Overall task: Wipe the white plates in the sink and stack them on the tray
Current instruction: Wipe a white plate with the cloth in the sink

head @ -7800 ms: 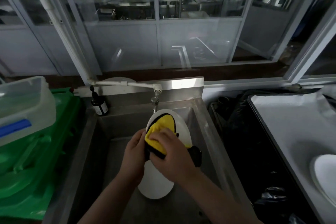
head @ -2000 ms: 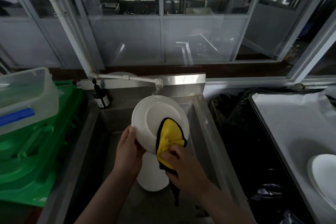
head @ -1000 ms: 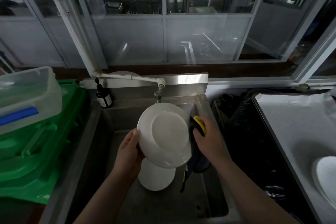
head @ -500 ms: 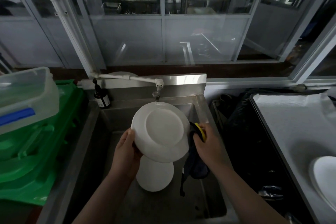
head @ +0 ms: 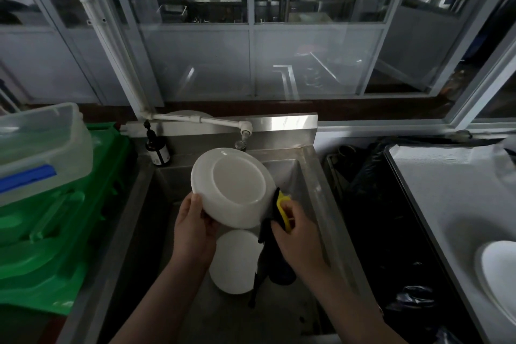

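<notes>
Tilted plate (head: 234,190) between both hands.

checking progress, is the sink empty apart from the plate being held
No, a second white plate lies on the sink floor below the held plate, which the left hand grips.

plate on tray (head: 499,274) cut by right edge, lower sink plate (head: 234,262) partly hidden, bottle label (head: 159,153) perhaps unreadable

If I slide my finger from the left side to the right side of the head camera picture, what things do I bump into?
Clear plastic box → dark bottle → left hand → held white plate → yellow cloth → right hand → black bags → white tray → plate on tray.
</notes>
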### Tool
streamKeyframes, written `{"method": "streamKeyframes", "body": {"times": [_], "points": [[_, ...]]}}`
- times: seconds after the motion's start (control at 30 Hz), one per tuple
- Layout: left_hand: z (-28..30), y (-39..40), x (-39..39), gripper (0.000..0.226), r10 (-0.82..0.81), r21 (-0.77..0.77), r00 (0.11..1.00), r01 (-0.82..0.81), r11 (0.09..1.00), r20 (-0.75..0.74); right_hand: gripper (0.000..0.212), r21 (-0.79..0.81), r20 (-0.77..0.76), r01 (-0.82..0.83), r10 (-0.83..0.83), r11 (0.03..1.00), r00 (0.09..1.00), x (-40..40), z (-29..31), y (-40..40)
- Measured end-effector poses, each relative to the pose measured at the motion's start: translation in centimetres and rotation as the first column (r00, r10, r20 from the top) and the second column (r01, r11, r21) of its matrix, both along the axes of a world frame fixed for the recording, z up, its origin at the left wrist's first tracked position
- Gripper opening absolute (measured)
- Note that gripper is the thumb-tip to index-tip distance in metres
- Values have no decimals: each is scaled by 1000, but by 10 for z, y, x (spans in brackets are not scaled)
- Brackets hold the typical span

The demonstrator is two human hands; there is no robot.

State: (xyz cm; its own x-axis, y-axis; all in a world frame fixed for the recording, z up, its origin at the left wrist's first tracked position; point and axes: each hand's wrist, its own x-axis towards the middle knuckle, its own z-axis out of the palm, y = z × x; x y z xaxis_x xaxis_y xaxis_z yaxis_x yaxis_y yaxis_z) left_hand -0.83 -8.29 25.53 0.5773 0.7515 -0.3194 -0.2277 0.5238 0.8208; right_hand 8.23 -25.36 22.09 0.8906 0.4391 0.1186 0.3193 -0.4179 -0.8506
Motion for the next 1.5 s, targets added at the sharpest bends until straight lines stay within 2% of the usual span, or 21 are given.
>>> {"method": "streamKeyframes", "body": {"times": [0.33, 0.5, 0.67, 0.9, 1.2, 1.37, 1.5], "points": [[-2, -1, -3, 22, 51, -102, 999, -52, 993, -10, 25, 37, -70, -32, 35, 999, 997, -24, -11, 4], [-4, -5, -6, 21, 33, -95, 999, -34, 995, -16, 28, 91, -194, 80, -61, 993, 979, -13, -15, -1], [-4, -8, -6, 22, -9, -80, 998, 4, 997, -66, 28, 136, -244, 167, -130, 977, 961, 7, -13, -13], [4, -10, -3, 22, -157, -20, 976, 155, 988, -150, 26, 230, -270, 229, -164, 946, 949, 32, -10, -29], [0, -33, 7, 27, -179, 127, 949, 218, 968, -259, 21, 121, -312, 291, -242, 949, 919, 66, -23, -68], [-4, -40, 13, 28, -141, 137, 954, 182, 974, -265, 26, 19, -351, 354, -326, 935, 878, 85, -36, -99], [-8, -46, 20, 28, -110, 114, 959, 144, 983, -263, 30, -76, -307, 351, -357, 933, 882, 99, -48, -124]]}}
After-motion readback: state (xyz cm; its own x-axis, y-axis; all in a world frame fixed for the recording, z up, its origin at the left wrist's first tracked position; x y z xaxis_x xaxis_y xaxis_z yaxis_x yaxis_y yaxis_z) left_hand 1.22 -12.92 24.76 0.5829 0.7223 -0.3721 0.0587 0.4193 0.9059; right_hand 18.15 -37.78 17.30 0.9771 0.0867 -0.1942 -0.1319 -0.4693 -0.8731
